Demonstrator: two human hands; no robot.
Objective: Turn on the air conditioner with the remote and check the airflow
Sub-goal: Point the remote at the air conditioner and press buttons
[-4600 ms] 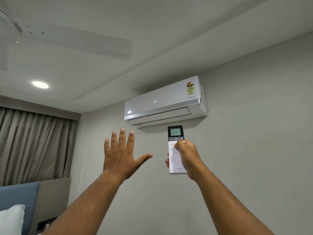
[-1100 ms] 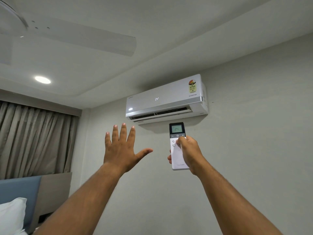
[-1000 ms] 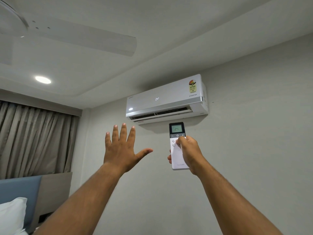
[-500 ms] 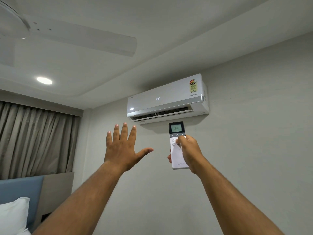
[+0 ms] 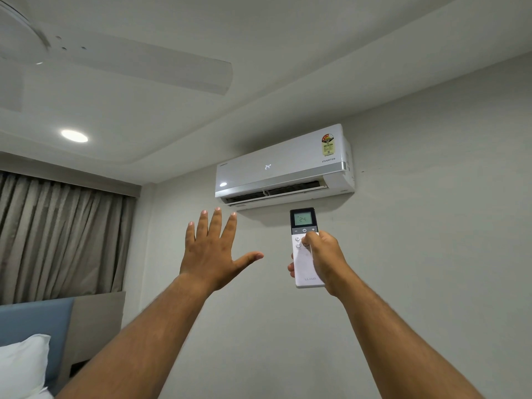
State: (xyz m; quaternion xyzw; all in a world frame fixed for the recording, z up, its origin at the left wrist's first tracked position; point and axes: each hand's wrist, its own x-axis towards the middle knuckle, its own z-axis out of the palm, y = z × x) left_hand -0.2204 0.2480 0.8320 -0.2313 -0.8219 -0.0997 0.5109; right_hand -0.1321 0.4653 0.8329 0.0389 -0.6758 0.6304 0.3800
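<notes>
Above our hands, the air conditioner [image 5: 283, 165] runs; our right hand [image 5: 324, 259] grips the light, rigid remote [image 5: 305, 254] mid-body, left hand [image 5: 211, 250] spread open, empty.

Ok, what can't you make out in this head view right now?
- Remote: lower buttons hidden under the right hand.
- Air conditioner: sticker text too small to read; airflow itself invisible.
- Left hand: palm faces away.
- Ceiling fan: cut off by the left edge.
</notes>
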